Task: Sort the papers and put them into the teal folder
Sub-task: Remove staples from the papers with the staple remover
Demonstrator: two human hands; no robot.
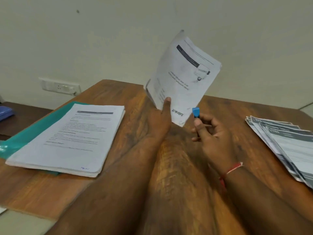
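A brown wooden table [42, 192] fills the view. On its left lies the teal folder [33, 131] with a thick pile of papers [67, 138] on top. A spread pile of papers [288, 146] lies on the right. The left hand [160, 119] holds a few sheets [183, 78] up in the air, thumb on front. The right hand [213, 134] pinches a small blue thing [196, 112].

A red thread band [233, 168] circling the wrist just behind the right hand [215, 134], frayed end sticking out, forearms [118, 175] showing bare.

Left grip [160, 121], right grip [213, 134], both curled.
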